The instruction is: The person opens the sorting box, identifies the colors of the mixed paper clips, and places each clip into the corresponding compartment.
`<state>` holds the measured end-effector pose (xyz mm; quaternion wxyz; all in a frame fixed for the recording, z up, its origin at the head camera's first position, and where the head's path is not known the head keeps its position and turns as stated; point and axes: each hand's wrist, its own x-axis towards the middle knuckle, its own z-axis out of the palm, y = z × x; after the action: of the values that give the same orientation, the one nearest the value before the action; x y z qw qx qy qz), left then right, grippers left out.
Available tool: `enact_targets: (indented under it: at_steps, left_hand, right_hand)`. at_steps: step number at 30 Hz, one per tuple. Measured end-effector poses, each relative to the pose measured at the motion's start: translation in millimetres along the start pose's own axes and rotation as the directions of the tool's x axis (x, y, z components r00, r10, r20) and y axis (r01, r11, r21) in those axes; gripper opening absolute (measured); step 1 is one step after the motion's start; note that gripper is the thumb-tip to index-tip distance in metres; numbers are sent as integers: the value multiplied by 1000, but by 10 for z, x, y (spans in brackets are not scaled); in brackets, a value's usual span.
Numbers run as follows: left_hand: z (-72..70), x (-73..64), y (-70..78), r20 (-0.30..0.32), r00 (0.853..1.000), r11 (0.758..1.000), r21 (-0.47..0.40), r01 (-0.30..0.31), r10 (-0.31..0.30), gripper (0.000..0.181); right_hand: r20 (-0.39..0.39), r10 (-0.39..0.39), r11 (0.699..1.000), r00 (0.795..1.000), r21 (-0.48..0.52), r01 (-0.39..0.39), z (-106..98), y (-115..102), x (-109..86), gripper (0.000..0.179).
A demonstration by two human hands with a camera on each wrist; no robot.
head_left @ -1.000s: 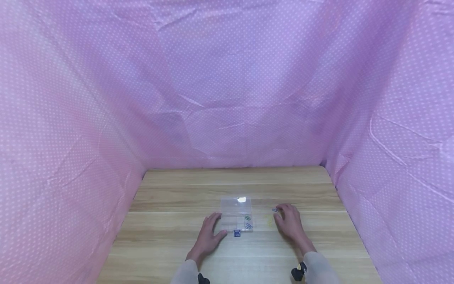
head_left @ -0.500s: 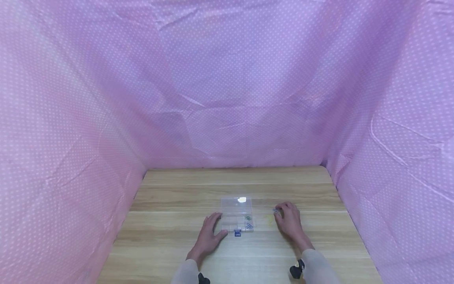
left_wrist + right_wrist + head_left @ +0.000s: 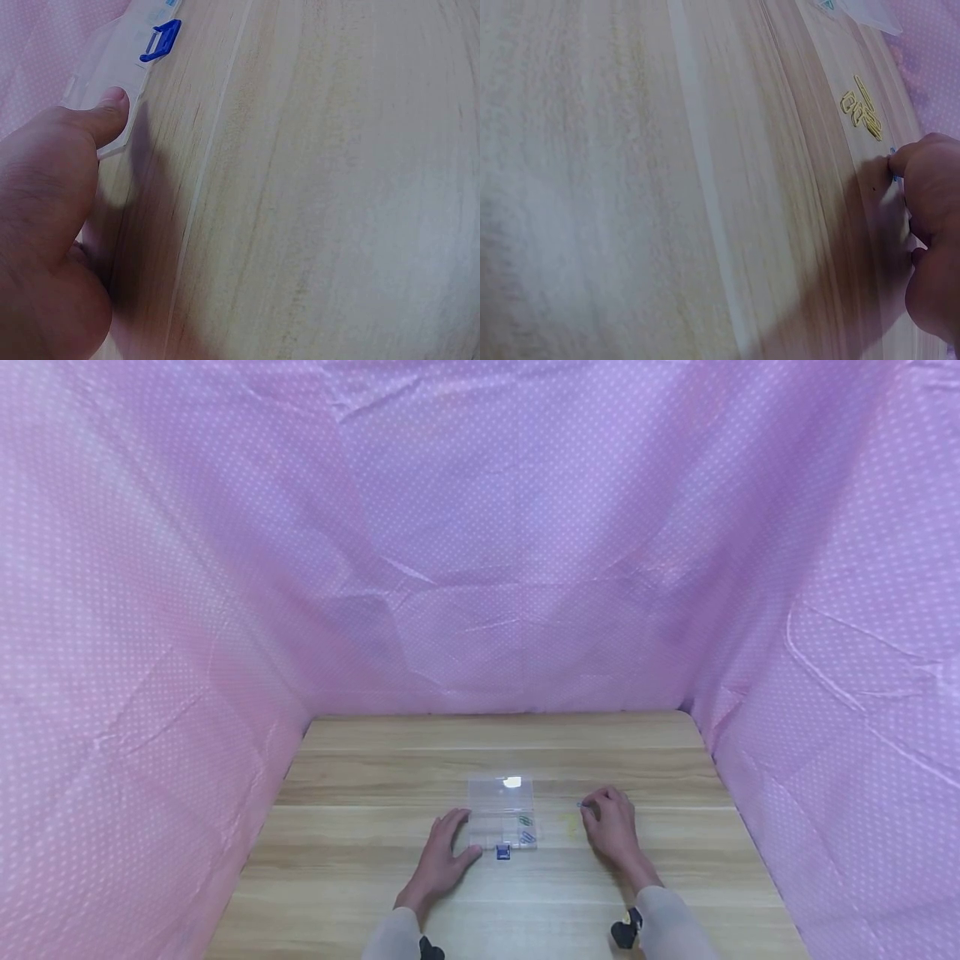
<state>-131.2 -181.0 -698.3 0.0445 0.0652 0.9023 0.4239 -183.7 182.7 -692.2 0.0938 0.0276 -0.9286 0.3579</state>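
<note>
A clear plastic box (image 3: 491,828) with compartments lies in the middle of the table, its lid (image 3: 495,797) folded back. My left hand (image 3: 441,864) holds the box's left end, thumb at the front edge and fingers at the far side. The left wrist view shows that thumb (image 3: 112,116) over the box's edge, short of a blue latch (image 3: 161,41). To the right, my right hand (image 3: 613,828) pinches a blue paper clip (image 3: 893,163), mostly hidden by the fingertips. Green paper clips (image 3: 525,820) and blue paper clips (image 3: 528,837) lie in the right-hand compartments.
Several yellow paper clips (image 3: 864,112) lie loose in a small pile between the box and my right hand. Pink dotted cloth (image 3: 495,643) hangs behind and on both sides of the wooden table (image 3: 360,760).
My right thumb and fingertips have closed together on the blue paper clip, which now shows less between them. The left hand and the box stay in place.
</note>
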Motion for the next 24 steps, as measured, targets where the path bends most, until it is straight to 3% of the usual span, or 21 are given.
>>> enact_targets:
  at_steps: [7,24]
  left_hand:
    - [-1,-9,8,1,1000,1000,-7,2,-2,70]
    - [3,-8,11,7,1000,999,-22,30,-30,70]
  right_hand:
    - [-21,-19,1000,1000,-24,19,-11,-34,2,7]
    - [18,14,1000,1000,-4,-14,5,-9,23,6]
